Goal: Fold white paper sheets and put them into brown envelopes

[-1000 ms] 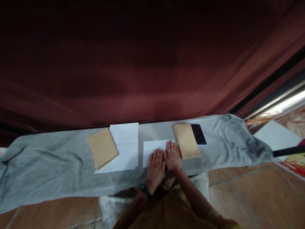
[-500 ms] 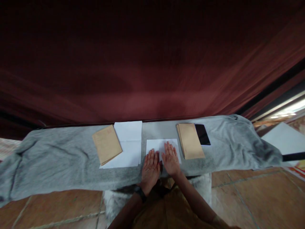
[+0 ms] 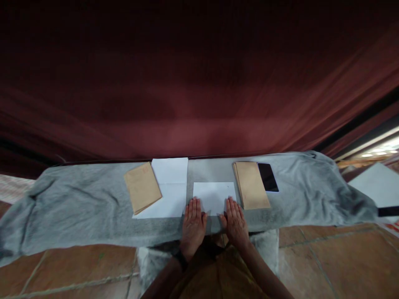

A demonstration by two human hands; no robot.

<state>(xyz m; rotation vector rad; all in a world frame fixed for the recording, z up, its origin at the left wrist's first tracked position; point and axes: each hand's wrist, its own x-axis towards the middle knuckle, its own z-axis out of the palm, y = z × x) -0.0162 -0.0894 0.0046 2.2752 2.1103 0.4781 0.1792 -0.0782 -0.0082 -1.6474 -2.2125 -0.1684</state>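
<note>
A folded white sheet of paper (image 3: pixel 213 195) lies on the grey cloth (image 3: pixel 77 203) in front of me. My left hand (image 3: pixel 193 224) rests flat at the sheet's near left corner, fingers stretched out. My right hand (image 3: pixel 236 221) lies flat at its near right corner, fingers also straight. Both hands hold nothing. A black watch band (image 3: pixel 179 259) shows on my left wrist.
Right of the sheet sits a stack of brown envelopes (image 3: pixel 251 185) with a black phone (image 3: pixel 268 177) beside it. To the left, a brown envelope (image 3: pixel 142 187) overlaps larger white paper (image 3: pixel 170 187). A dark red curtain (image 3: pixel 199 83) hangs behind. Tiled floor (image 3: pixel 327 265) lies below.
Both hands have slid back toward me and apart, from lying side by side on the white sheet to its two near corners. More of the sheet now shows.
</note>
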